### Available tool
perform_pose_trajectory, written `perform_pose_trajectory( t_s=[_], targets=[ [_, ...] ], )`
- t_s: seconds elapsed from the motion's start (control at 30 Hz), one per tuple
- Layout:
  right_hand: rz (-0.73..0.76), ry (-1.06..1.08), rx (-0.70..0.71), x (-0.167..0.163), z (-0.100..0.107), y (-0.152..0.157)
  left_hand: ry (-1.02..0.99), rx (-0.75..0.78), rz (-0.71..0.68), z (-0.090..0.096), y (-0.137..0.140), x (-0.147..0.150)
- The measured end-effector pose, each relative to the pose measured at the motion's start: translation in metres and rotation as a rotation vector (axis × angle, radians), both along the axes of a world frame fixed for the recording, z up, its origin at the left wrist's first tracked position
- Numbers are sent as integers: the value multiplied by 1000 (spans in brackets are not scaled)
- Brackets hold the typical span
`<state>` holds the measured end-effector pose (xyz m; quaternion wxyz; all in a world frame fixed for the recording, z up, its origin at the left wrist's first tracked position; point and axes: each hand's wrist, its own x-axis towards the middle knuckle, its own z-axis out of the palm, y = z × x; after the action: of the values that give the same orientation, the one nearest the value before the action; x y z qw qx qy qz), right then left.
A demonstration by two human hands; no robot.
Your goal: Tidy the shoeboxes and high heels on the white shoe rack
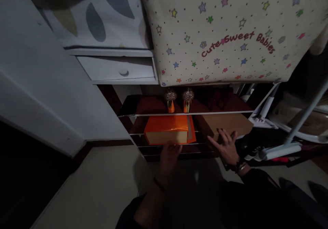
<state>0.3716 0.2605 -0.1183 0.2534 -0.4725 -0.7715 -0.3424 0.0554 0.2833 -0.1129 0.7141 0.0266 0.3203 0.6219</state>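
You appear to be at the handling step with two boxes at the front edge of the dark red, pale-edged shelving unit (152, 103). The glossy orange box with a pale tan front (165, 124) sits left of the middle; the plain brown cardboard box (230, 122) lies toward the right front corner. Your right hand (227, 149) rests on the brown one, fingers spread wide. Your left hand (169, 155) is blurred below the orange box's front edge; its finger gap and contact can't be told. Moving either box would call for a firm grip.

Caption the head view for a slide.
Left hand at an orange box and right hand at a brown box on low shelves.
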Motion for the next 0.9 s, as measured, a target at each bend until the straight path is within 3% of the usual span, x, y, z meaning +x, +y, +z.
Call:
perform_pose_trajectory(
  t_s=[0.2, 0.3, 0.4, 0.6, 0.77, 0.9],
  targets=[
    [2, 35, -14, 15, -5, -7, 149, 50, 171, 2, 2, -43],
    [45, 62, 22, 10, -3, -7, 176, 95, 294, 7, 8, -54],
    [105, 92, 18, 8, 1, -11, 183, 32, 398, 14, 11, -57],
    [194, 117, 7, 16, 6, -9, 131, 48, 324, 20, 14, -55],
    [208, 119, 13, 30, 4, -11, 178, -110, 431, 25, 24, -74],
    [211, 99, -12, 42, -2, -28, 144, -134, 417, 23, 27, -86]
  ],
)
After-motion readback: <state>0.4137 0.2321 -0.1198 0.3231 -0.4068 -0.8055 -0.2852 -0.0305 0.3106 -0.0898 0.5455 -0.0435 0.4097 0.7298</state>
